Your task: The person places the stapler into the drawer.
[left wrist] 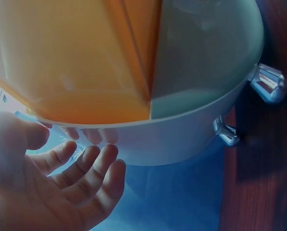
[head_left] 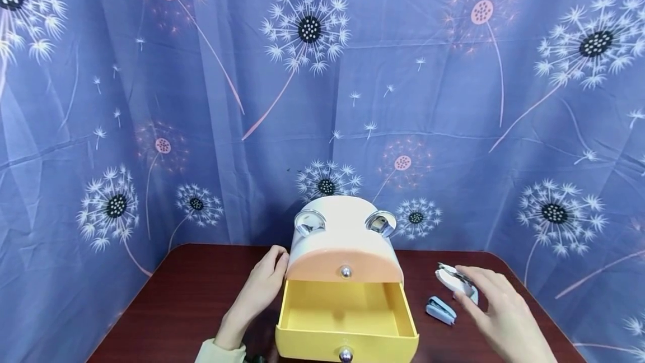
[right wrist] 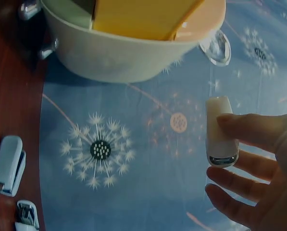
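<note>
A white mini stapler [right wrist: 219, 142] is pinched between the thumb and fingers of my right hand [head_left: 504, 307], raised over the right side of the table. On the tabletop below lie a light blue stapler [head_left: 440, 311] and another small stapler [right wrist: 27, 216], which my fingers partly cover in the head view. A small white chest [head_left: 342, 220] stands in the middle, its yellow drawer [head_left: 347, 346] pulled out with a bare inside. The peach drawer [head_left: 322, 266] above it is closed. My left hand [head_left: 259, 282] is at the chest's left side, fingers relaxed.
Two round silver-faced ears [head_left: 309, 223] stick out from the top of the chest. Silver knobs [head_left: 345, 272] are on the drawer fronts. The dark red-brown table [head_left: 191, 296] ends at a blue dandelion-print curtain [head_left: 227, 99] behind and at the sides.
</note>
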Available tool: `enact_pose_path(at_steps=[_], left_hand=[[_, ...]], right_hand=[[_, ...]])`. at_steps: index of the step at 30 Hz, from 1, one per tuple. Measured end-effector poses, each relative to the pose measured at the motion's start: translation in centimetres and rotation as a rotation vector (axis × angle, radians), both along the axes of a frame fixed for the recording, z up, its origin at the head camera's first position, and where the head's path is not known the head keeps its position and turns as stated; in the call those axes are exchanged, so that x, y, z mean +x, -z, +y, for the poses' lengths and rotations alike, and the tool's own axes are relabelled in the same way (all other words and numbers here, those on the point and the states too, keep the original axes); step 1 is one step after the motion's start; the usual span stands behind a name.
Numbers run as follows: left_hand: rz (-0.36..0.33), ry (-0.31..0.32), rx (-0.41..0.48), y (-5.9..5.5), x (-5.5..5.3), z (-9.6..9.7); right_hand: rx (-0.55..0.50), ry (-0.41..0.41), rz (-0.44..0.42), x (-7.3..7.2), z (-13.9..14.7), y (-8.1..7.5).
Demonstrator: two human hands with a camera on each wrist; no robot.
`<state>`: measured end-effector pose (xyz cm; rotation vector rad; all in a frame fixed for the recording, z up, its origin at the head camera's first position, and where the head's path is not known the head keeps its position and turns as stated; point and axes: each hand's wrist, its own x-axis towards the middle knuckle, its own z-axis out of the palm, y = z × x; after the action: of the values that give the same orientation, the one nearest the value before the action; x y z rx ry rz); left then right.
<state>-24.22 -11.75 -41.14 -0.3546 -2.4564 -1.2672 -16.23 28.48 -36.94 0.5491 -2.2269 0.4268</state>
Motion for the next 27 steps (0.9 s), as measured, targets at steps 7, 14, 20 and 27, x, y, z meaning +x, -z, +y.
enact_pose_path(at_steps=[7, 14, 20, 27], left_hand=[[-0.014, -0.014, 0.001, 0.3, 0.1, -0.4], [-0.025, -0.013, 0.003, 0.6, 0.0, -0.6], [-0.02, 0.001, 0.005, 0.4, 0.0, -0.3], [-0.008, 0.003, 0.004, 0.2, -0.2, 0.0]], right_hand=[[0.046, -0.168, 0.083, -0.2, -2.6, -0.1], [0.075, -0.261, 0.163, 0.1, -4.9, 0.0], [0.089, -0.314, 0.16, 0.3, -5.9, 0.2], [0.105, -0.328, 0.161, 0.2, -7.5, 0.3]])
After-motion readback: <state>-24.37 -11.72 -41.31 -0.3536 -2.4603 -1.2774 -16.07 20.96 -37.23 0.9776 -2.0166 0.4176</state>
